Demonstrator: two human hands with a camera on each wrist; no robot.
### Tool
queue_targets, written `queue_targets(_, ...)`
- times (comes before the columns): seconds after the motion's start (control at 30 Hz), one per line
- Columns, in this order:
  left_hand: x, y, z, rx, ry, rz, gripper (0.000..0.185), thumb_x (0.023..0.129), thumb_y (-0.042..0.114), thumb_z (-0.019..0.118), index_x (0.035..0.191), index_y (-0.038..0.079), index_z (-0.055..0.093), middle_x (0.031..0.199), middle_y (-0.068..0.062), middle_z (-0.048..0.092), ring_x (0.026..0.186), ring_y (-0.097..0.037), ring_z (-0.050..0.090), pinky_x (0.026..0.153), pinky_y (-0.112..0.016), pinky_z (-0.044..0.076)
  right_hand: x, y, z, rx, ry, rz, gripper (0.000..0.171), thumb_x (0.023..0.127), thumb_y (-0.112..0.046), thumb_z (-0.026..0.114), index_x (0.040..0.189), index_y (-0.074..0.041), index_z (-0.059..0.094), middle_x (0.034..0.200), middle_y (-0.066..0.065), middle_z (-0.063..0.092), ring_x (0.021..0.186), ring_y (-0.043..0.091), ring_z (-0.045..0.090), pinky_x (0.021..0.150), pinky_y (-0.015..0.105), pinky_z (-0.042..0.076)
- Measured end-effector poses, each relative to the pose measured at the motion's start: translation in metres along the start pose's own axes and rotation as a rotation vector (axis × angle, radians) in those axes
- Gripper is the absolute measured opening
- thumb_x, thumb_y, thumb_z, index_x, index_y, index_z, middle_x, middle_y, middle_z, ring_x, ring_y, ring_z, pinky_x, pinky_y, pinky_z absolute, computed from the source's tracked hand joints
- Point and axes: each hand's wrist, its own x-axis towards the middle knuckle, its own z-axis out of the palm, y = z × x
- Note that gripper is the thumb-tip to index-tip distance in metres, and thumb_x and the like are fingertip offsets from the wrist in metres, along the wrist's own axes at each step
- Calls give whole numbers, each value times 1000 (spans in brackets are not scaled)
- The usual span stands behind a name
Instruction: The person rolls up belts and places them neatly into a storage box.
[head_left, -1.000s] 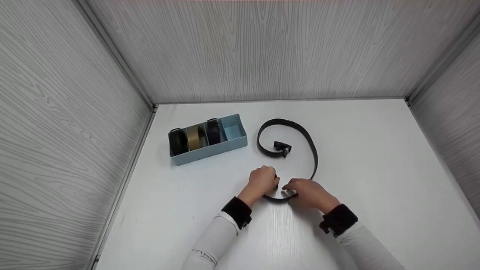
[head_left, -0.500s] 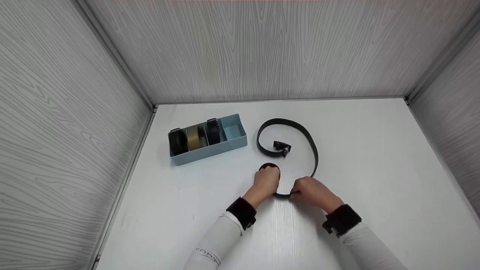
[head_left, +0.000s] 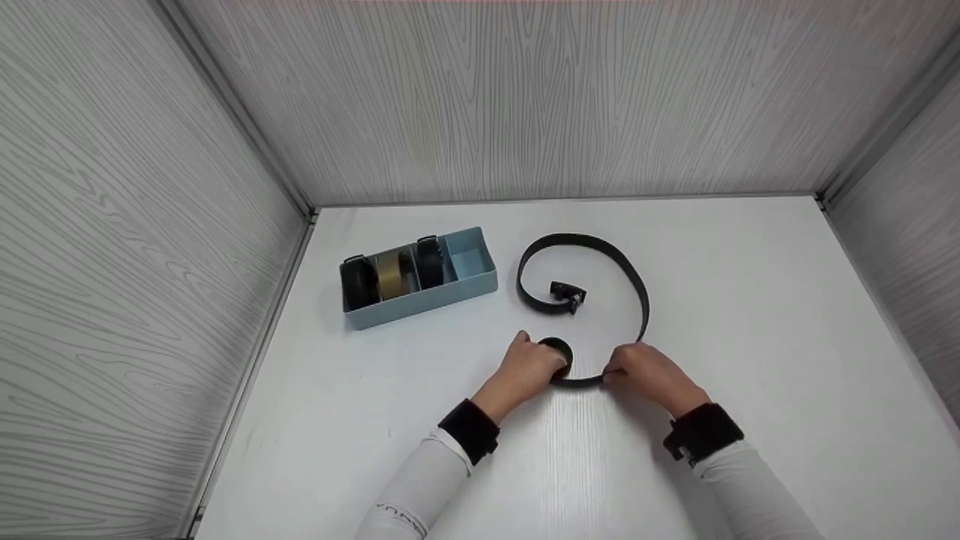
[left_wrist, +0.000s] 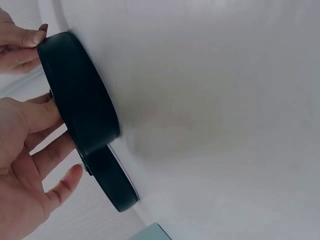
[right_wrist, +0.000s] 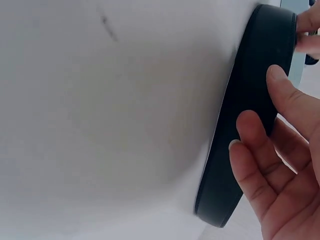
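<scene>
standing on edge on the white table (head_left: 750,315), the black belt (head_left: 641,300) runs in a wide open curve across the middle of the surface, right of the blue tray (head_left: 480,289) and apart from it. the table is enclosed by grey wood-grain walls (head_left: 525,97) at the back and on both sides. the tray lies toward the left rear of the table and is divided into compartments: three of them each hold a rolled belt, two black (head_left: 358,281) and one tan (head_left: 391,276) between them, while the rightmost compartment (head_left: 469,261) shows only its blue floor. the far end of the loose belt curls inward and ends at the buckle (head_left: 566,294), which lies inside the curve. the near end is wound into a small tight coil (head_left: 559,352) directly in front of the person. the left hand (head_left: 529,369) grips this coil, fingers curled round its near and left side. the right hand (head_left: 646,373) pinches the strap just right of the coil, where the belt leaves it; in the right wrist view its fingers (right_wrist: 260,150) lie against the flat face of the strap (right_wrist: 240,130). both forearms wear white sleeves with black wrist bands (head_left: 471,429).
</scene>
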Motion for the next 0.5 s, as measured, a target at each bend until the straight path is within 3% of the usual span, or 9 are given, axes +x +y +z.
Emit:
queue_targets(0.23, -5, -11, -5, -108, -105, 20, 22, 90, 7, 63, 74, 21, 72, 70, 9, 64, 59, -9, 48, 63, -30, 38, -5, 16, -9, 3, -6, 81, 7, 79, -3, 78, 85, -7, 79, 79, -1, 71, 76, 15, 67, 68, 32, 54)
queue_targets(0.5, -10, -14, -5, -280, -173, 106, 17, 92, 3, 60, 88, 12, 73, 83, 3, 63, 77, -12, 58, 75, -29, 49, -3, 19, -8, -14, -9, 73, 7, 81, -4, 77, 86, -8, 79, 80, -1, 71, 76, 15, 67, 68, 32, 54)
